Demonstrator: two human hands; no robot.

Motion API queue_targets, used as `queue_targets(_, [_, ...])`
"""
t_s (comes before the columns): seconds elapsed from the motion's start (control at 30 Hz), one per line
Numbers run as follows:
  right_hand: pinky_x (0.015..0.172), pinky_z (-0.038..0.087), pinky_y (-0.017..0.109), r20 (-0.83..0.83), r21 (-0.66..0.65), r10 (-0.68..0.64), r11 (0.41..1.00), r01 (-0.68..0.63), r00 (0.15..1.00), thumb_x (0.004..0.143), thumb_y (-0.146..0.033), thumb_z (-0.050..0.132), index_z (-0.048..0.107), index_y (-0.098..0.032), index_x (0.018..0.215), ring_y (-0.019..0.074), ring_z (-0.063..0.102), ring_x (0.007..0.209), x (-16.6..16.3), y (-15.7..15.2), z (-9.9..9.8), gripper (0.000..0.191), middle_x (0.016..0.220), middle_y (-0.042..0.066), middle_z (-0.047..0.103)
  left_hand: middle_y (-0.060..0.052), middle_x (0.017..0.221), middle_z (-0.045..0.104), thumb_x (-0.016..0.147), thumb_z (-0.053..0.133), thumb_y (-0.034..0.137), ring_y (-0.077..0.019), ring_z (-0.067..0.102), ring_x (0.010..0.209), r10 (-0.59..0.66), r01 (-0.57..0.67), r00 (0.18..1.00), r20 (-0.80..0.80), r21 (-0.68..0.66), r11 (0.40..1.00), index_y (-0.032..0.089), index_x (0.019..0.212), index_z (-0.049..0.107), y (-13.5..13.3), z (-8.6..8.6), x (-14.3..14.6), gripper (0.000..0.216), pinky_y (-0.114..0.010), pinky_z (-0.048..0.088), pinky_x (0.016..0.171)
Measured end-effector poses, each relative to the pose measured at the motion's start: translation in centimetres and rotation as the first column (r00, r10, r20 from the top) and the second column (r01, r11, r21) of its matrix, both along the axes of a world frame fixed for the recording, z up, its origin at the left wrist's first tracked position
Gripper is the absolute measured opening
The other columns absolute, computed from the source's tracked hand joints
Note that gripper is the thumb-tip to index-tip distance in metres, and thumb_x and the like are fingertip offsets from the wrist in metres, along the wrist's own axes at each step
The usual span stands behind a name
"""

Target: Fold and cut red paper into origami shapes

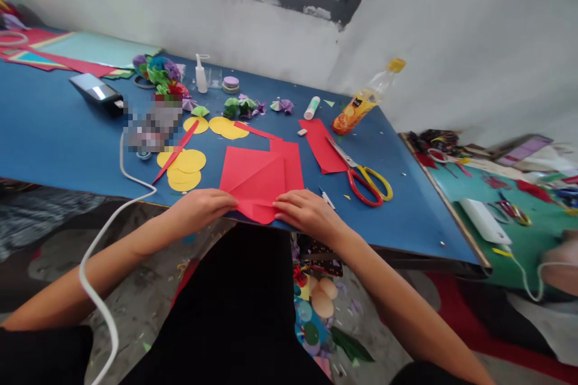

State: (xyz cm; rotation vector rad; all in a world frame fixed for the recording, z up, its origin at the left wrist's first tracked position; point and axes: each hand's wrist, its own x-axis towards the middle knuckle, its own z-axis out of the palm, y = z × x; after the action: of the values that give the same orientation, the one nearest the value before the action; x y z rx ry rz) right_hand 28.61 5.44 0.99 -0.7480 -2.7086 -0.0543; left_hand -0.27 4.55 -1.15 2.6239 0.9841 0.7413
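Observation:
A red sheet of paper (253, 174) with diagonal crease lines lies at the front edge of the blue table, its near edge curling up. My left hand (203, 209) grips its left near corner, fingers pressed together. At the right near corner, my right hand (309, 212) pinches the same sheet. Another red paper piece (294, 163) shows from beneath it on the right. Yellow paper circles (187, 162) lie left of the sheet, with a red strip (177, 150) across them. Scissors (361, 174) with red and yellow handles rest right of my right hand, blades on a red rectangle (323, 144).
A tilted orange drink bottle (359, 109), a glue stick (312, 107) and folded paper flowers (246, 107) stand or lie farther back. A white cable (97, 289) runs over my left forearm. On the green table at right, a white power bank (485, 221) lies near another person's hand (562, 261).

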Motion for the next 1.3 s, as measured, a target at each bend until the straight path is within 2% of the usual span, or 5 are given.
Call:
queue_targets(0.33, [0.07, 0.049, 0.03, -0.171, -0.303, -0.13, 0.95, 0.073, 0.977, 0.095, -0.031, 0.046, 0.062, -0.018, 0.078, 0.0177, 0.06, 0.077, -1.1, 0.2, -0.5, 0.027, 0.082, 0.008, 0.066, -0.005, 0.082, 0.071, 0.089, 0.05, 0.033, -0.0157, 0.064, 0.077, 0.185, -0.177, 0.983, 0.016, -0.215, 0.96, 0.018, 0.088, 0.069, 0.9, 0.9, -0.2, 0.024, -0.026, 0.05, 0.07])
queue_targets(0.67, [0.064, 0.04, 0.028, -0.045, -0.5, -0.347, 0.82, 0.279, 0.937, 0.094, -0.03, 0.045, 0.052, -0.019, 0.069, 0.0151, 0.052, 0.066, -2.2, 1.0, -0.2, 0.028, 0.071, 0.003, 0.056, -0.002, 0.079, 0.069, 0.086, 0.052, 0.03, -0.0145, 0.061, 0.069, 0.296, -0.303, 0.951, -0.086, -0.439, 0.846, 0.016, 0.102, 0.061, 1.5, 2.0, 0.0, 0.023, -0.024, 0.044, 0.061])
queue_targets(0.9, [0.062, 0.036, 0.028, 0.031, -0.384, -0.398, 0.842, 0.379, 0.917, 0.093, -0.028, 0.046, 0.046, -0.02, 0.067, 0.0155, 0.048, 0.064, -3.0, 0.8, -0.5, 0.027, 0.07, 0.003, 0.052, -0.007, 0.087, 0.067, 0.09, 0.048, 0.023, -0.0206, 0.062, 0.08, 0.276, -0.324, 0.931, -0.237, -0.194, 0.926, 0.013, 0.101, 0.062, 0.8, 2.3, 0.9, 0.02, -0.031, 0.047, 0.068])
queue_targets(1.07, [0.06, 0.039, 0.028, 0.01, -0.222, -0.419, 0.885, 0.41, 0.908, 0.093, -0.027, 0.047, 0.053, -0.017, 0.082, 0.0179, 0.052, 0.065, -3.2, 0.3, -1.0, 0.016, 0.076, 0.006, 0.058, -0.011, 0.111, 0.066, 0.094, 0.04, 0.016, -0.0231, 0.06, 0.099, 0.133, -0.111, 0.967, -0.219, 0.11, 0.988, 0.013, 0.106, 0.064, -1.1, 1.7, 2.8, 0.027, -0.035, 0.048, 0.082])
queue_targets(1.3, [0.072, 0.044, 0.03, -0.003, -0.045, -0.199, 0.979, 0.198, 0.98, 0.096, -0.023, 0.042, 0.064, -0.013, 0.1, 0.0197, 0.056, 0.079, -3.1, -0.8, -0.2, 0.024, 0.089, 0.01, 0.063, -0.011, 0.112, 0.067, 0.096, 0.043, 0.035, -0.0228, 0.062, 0.099, 0.106, -0.053, 0.96, -0.259, 0.203, 0.978, 0.01, 0.112, 0.062, -1.9, 1.2, 3.6, 0.035, -0.034, 0.048, 0.083])
